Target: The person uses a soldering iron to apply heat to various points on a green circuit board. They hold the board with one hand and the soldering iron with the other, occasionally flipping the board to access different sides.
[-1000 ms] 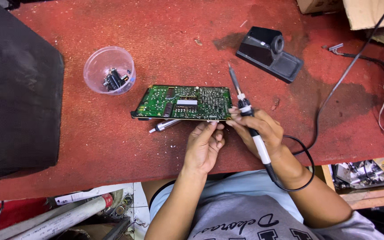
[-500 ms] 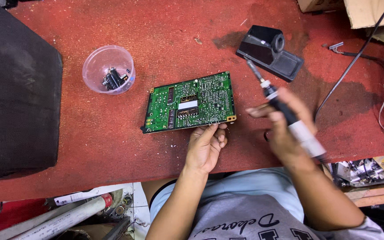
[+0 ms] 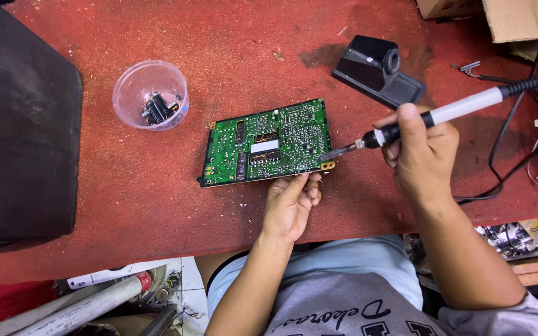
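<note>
The left hand [image 3: 289, 205] is pinching the green circuit board's [image 3: 266, 143] near edge, keeping it steady. The right hand [image 3: 421, 155] is gripping the soldering iron [image 3: 431, 118], fingers closed round it, tip resting at the board's right edge; a firm brace is helping accuracy.

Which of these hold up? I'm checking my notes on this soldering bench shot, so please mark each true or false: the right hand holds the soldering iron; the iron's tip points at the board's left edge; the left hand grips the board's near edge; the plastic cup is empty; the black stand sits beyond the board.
1. The right hand holds the soldering iron. True.
2. The iron's tip points at the left edge of the circuit board. False: it points at the board's right edge, near the lower corner.
3. The left hand grips the board's near edge. True.
4. The clear plastic cup is empty. False: it holds small dark parts.
5. The black stand sits on the red table beyond the board. True.
</note>
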